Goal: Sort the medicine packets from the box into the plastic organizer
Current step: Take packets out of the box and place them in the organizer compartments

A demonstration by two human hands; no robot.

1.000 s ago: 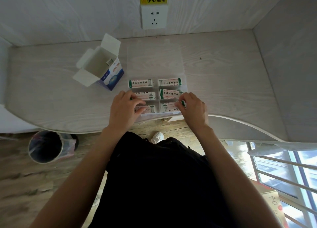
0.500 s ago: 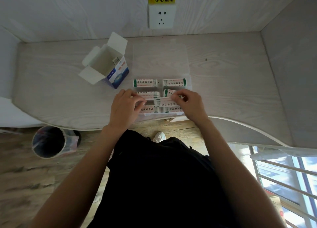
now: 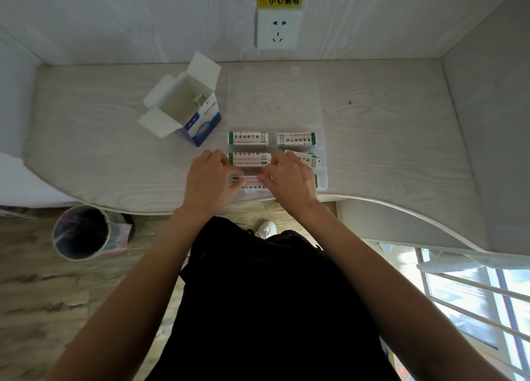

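The medicine packet (image 3: 253,182) I am working on lies in the near-left compartment of the plastic organizer (image 3: 322,162), which sits at the near edge of the table (image 3: 387,139) with its clear lid (image 3: 274,99) folded back flat at 12 o'clock. My left hand (image 3: 210,180) has its fingers curled onto the packet's left end, and my right hand (image 3: 289,177) pinches its right end — both are gripping it, low in the compartment. Other packets (image 3: 249,138) fill the compartments beyond: two in the far row, one just past my fingers in the middle left, and one lying tilted in the middle right. I cannot tell what lies in the near-right compartment, since my right hand covers most of it. From the organizer, the opened box (image 3: 187,108) stands at about 10 o'clock, flaps spread, near but not touching. A wall socket (image 3: 279,29) under a yellow label is at 12 o'clock on the wall. Down on the floor at 8 o'clock stands a waste bin (image 3: 81,233).
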